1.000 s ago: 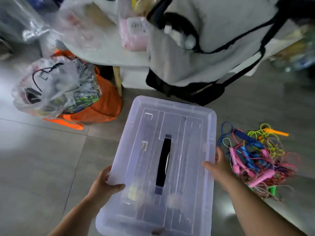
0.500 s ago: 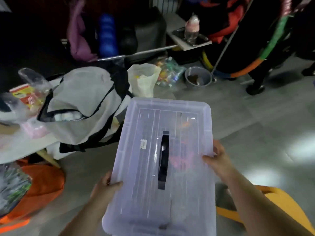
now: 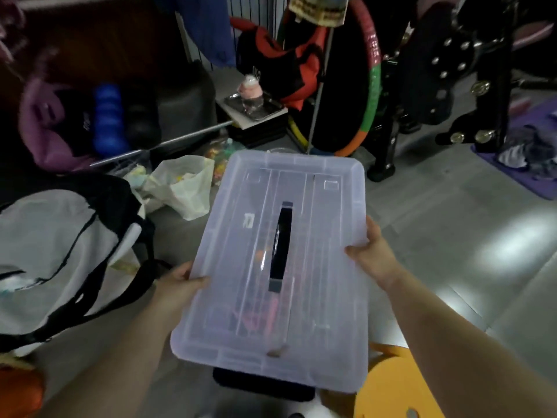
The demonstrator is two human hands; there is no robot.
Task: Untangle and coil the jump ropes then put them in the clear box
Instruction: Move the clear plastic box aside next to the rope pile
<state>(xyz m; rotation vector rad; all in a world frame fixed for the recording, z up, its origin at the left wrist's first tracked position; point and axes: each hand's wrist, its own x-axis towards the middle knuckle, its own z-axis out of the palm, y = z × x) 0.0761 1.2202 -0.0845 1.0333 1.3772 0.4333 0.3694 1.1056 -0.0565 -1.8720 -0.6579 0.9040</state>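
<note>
Gripping the clear box (image 3: 325, 297) by its two long sides, the left hand (image 3: 177, 285) and right hand (image 3: 370, 254) kept thumbs on the lid with fingers curled under the rim. Compared with a second ago, the box had been carried away from the jump ropes pile, which was now out of view. Blurry pink shapes showed through the lid; couldn't tell if inside or beneath. Lid on, black handle (image 3: 280, 245) untouched. Likely only relocating the box, untangling not started
</note>
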